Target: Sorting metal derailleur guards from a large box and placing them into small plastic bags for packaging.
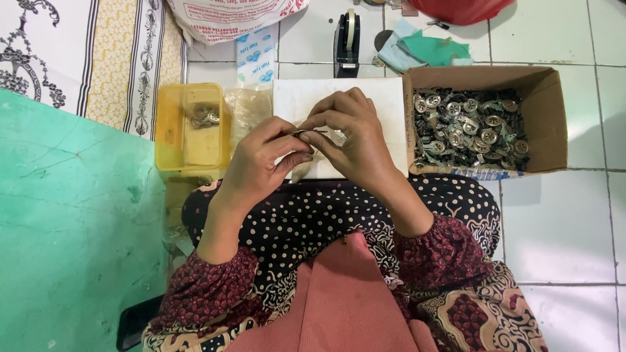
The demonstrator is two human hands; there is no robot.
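Pinching a thin metal piece between them at mid-frame, the left hand and right hand press their fingertips together above a white board on the tiled floor. The piece is small and held only at its tips, so a slip would likely drop it into the lap or past the board. Right of it, the cardboard box of metal parts sits close; a careless elbow might tip it. A yellow tub stands at left.

The small metal piece pinched between the left hand and right hand is mostly hidden by fingers, too small to identify.
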